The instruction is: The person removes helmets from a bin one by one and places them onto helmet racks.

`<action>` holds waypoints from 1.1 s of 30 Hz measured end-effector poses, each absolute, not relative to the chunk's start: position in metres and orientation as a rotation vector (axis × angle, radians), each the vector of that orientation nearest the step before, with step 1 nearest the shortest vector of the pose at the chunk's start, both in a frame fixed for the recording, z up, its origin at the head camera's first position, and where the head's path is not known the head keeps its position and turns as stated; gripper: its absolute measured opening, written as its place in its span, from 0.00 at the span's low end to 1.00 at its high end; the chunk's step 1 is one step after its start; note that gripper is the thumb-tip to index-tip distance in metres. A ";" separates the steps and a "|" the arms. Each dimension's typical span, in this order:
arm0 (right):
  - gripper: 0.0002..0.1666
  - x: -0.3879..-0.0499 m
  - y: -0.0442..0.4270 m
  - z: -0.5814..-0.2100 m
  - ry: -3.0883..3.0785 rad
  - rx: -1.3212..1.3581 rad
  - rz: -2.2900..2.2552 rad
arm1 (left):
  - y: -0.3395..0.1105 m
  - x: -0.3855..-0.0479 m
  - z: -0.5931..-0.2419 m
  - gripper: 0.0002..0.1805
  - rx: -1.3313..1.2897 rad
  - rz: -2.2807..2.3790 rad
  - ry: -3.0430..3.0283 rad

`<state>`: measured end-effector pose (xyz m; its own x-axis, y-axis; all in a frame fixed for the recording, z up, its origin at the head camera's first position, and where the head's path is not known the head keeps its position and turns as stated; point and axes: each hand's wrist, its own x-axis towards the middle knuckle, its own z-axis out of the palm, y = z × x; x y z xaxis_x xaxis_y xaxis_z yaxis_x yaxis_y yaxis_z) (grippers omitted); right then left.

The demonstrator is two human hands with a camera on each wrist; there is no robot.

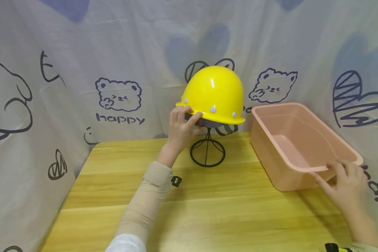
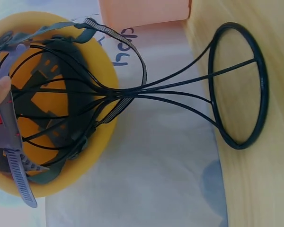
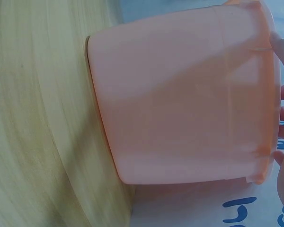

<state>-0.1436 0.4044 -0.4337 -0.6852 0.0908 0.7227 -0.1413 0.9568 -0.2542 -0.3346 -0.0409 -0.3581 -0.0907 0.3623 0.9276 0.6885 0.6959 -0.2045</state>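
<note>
A yellow hard hat (image 1: 216, 92) sits on a black wire stand (image 1: 207, 154) near the back of the table. My left hand (image 1: 181, 127) grips the left front of its brim, and the thumb lies by the grey adjuster strap (image 2: 9, 123) underneath. The left wrist view shows the dark inner harness (image 2: 78, 71) and a loose chin strap (image 2: 132, 49), with the stand's wires reaching up inside the shell. At the right, my right hand (image 1: 349, 185) holds the near rim of a pink plastic tub (image 1: 271, 157). The thumb is on the near side; the other fingers curl over the rim.
The tub stands upright on the wooden table (image 1: 226, 213), right of the stand. A white curtain (image 1: 157, 45) with bear and heart prints hangs close behind the table and on both sides. A small black buckle (image 1: 176, 181) shows beside my left wrist.
</note>
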 end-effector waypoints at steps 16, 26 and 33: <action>0.61 -0.144 0.406 -0.434 -2.300 0.023 0.404 | -0.057 -0.322 -0.371 0.30 -1.030 -0.255 -1.731; 0.63 -0.143 0.408 -0.436 -2.314 0.005 0.407 | -0.063 -0.315 -0.376 0.25 -1.087 -0.203 -1.774; 0.63 -0.145 0.407 -0.435 -2.306 0.017 0.402 | -0.067 -0.311 -0.383 0.25 -1.085 -0.153 -1.818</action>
